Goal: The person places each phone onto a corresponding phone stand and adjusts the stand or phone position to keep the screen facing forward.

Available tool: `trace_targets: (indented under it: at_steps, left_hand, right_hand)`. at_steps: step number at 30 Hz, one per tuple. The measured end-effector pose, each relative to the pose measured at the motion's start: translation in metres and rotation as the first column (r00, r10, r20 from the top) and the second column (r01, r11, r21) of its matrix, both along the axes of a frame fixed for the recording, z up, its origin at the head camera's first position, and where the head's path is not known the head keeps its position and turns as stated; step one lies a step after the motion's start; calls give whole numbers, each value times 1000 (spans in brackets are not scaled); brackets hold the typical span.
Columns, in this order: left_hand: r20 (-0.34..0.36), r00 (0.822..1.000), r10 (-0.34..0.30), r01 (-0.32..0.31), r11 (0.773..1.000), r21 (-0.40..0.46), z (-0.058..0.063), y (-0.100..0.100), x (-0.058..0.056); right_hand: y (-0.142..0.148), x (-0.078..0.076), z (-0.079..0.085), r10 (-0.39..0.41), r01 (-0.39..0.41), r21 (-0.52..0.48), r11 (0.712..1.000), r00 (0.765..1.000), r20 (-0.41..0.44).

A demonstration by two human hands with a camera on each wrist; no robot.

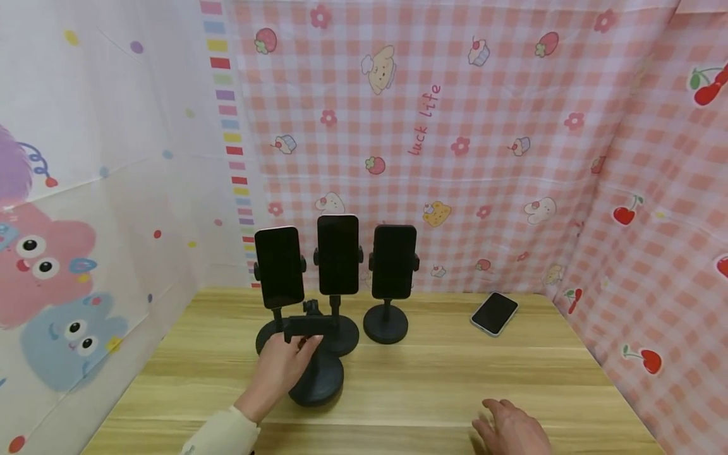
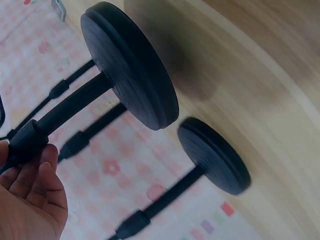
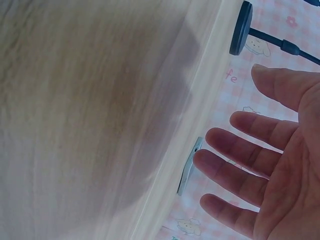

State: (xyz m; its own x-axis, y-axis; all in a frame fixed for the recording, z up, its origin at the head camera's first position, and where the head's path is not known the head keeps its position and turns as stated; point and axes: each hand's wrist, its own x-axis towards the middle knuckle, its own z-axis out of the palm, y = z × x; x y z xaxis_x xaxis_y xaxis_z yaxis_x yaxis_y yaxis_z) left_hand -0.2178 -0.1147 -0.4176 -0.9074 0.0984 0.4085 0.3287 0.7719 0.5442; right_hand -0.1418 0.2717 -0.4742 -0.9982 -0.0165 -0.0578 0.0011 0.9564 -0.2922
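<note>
My left hand [image 1: 281, 366] grips the black pole of an empty phone stand [image 1: 318, 382], just under its holder. In the left wrist view, fingers curl round the collar of this stand [image 2: 75, 105], and its round base appears lifted off the wood, with a shadow beside it. Behind it are three more stands, holding a left phone [image 1: 280, 268], a middle phone [image 1: 338, 253] and a right phone [image 1: 394, 262], all with dark screens. My right hand [image 1: 514, 431] hovers over the front right of the table, its fingers spread and relaxed, holding nothing.
A loose phone [image 1: 495, 313] with a pale edge lies face up at the back right of the wooden table [image 1: 443, 379]. Patterned cloth [image 1: 483, 177] hangs close behind the table and along both sides.
</note>
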Motion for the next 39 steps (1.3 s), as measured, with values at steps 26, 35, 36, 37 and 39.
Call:
trace_targets:
  at_steps: [26,35,36,37,39]
  left_hand:
    - [45,984,-170,168,985,47,-7,91,-23]
    - [75,985,-153,150,988,46,-15,109,-31]
    - [75,985,-155,152,987,48,-16,111,-31]
    - [73,984,-161,158,986,53,-17,113,-31]
    - [75,982,-173,168,984,66,-19,116,-31]
  right_hand:
    - [2,0,1,19,-19,4,1000,1000,-19]
    - [1,0,1,35,-35,10,999,997,-73]
    - [1,0,1,36,-35,13,999,996,-78]
    - [2,0,1,36,-34,17,999,996,-83]
    - [2,-1,2,35,-33,25,999,996,-87]
